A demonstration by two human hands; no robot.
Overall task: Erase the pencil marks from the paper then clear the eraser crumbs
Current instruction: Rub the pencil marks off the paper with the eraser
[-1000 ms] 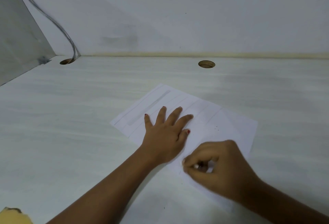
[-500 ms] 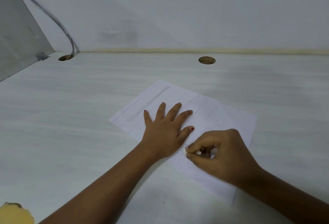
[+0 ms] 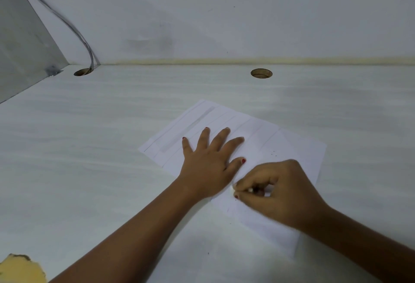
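A white sheet of paper (image 3: 298, 150) with faint pencil lines lies askew on the white desk (image 3: 89, 148). My left hand (image 3: 208, 161) lies flat on the sheet, fingers spread, pressing it down. My right hand (image 3: 276, 190) is at the sheet's near part, fingers curled, pinching a small white eraser (image 3: 249, 190) against the paper. Only a sliver of the eraser shows between thumb and fingers. A few dark crumbs (image 3: 274, 153) lie on the paper just beyond my right hand.
Two round cable holes (image 3: 261, 73) (image 3: 83, 72) sit near the desk's back edge, and a grey cable (image 3: 74, 26) runs down the wall into the left one. A grey side panel (image 3: 22, 46) closes the left. A yellow chipped patch (image 3: 20, 269) is at the near left corner.
My right hand with the eraser has slid a little back and forth over the near part of the paper. My left hand has stayed flat on the sheet.
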